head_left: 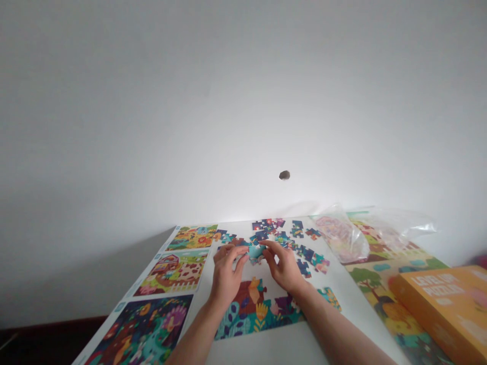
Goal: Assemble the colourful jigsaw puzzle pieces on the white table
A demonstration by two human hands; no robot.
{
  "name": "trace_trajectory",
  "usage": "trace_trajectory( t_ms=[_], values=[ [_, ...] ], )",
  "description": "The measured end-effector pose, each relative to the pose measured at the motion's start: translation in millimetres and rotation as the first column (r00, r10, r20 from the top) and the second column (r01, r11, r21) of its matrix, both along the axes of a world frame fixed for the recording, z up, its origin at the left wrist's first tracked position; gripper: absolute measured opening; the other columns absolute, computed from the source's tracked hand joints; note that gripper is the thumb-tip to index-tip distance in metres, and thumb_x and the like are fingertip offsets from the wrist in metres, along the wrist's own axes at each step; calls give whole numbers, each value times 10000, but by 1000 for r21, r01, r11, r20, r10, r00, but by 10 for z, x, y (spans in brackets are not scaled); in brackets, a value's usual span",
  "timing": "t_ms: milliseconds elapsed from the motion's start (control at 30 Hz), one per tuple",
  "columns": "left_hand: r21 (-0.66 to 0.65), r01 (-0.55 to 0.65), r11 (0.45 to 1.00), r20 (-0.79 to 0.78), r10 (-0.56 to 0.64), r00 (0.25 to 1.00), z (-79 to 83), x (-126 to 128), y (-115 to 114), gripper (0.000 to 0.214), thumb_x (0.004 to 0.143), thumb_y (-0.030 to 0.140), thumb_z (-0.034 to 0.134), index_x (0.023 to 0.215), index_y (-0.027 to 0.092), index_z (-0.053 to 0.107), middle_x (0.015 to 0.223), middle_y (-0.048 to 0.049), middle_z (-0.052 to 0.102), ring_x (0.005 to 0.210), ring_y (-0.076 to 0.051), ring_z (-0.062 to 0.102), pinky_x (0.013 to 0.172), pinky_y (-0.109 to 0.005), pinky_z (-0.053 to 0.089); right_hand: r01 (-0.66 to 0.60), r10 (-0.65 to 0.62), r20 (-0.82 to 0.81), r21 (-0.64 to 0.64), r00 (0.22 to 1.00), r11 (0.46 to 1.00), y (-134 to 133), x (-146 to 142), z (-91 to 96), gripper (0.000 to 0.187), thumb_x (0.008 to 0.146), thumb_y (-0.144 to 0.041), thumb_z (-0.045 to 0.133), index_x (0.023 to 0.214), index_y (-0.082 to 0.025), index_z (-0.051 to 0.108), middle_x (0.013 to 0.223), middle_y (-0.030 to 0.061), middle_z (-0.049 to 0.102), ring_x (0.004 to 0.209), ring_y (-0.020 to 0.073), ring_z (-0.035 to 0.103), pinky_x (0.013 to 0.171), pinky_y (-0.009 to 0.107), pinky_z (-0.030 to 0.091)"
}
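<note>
My left hand [229,268] and my right hand [282,264] meet over the middle of the table, each pinching one side of a teal jigsaw puzzle piece [256,251]. Below them lies a partly joined puzzle section [249,299] with a brown animal shape and leaves; my forearms hide some of its sides. A loose teal-and-yellow piece [329,298] rests by my right forearm. Many loose puzzle pieces [297,229] are scattered beyond my hands and to the right.
Printed picture sheets [173,271] line the table's left side. On the right are crinkled clear plastic bags [342,235], a farm-and-tree picture sheet [367,284] and an orange puzzle box [445,299]. A white wall [228,126] with a small hole [284,175] stands behind the table.
</note>
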State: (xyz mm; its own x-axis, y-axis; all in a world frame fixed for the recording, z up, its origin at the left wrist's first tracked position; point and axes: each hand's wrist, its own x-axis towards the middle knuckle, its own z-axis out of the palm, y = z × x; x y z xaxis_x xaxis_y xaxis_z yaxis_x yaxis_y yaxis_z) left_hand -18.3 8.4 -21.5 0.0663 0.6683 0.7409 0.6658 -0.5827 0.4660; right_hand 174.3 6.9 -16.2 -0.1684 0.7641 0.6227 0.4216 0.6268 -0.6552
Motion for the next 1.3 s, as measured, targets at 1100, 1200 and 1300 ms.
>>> trace_trajectory(
  t_ms=[1100,1200,1300],
  values=[
    [-29,69,997,0,-69,998,52,13,-21,77,891,257,575,851,240,639,903,-3,718,943,-197,578,954,-386,425,-47,49,-24,59,999,997,47,-16,-44,81,925,-272,573,909,-221,634,916,43,656,807,168,572,732,293,474],
    [-31,58,998,-9,-59,998,36,9,-9,52,873,257,602,853,237,645,886,-6,708,939,-202,575,943,-390,431,-56,58,-27,64,998,996,55,-18,-54,88,923,-280,579,897,-216,635,886,41,654,783,161,572,721,284,468],
    [-16,31,999,-9,-31,999,24,6,-5,66,859,284,627,886,237,664,878,-18,689,927,-209,583,887,-376,457,-50,51,-16,54,999,997,52,-16,-58,88,914,-290,595,894,-215,638,843,31,646,745,152,569,699,272,460]
  ],
)
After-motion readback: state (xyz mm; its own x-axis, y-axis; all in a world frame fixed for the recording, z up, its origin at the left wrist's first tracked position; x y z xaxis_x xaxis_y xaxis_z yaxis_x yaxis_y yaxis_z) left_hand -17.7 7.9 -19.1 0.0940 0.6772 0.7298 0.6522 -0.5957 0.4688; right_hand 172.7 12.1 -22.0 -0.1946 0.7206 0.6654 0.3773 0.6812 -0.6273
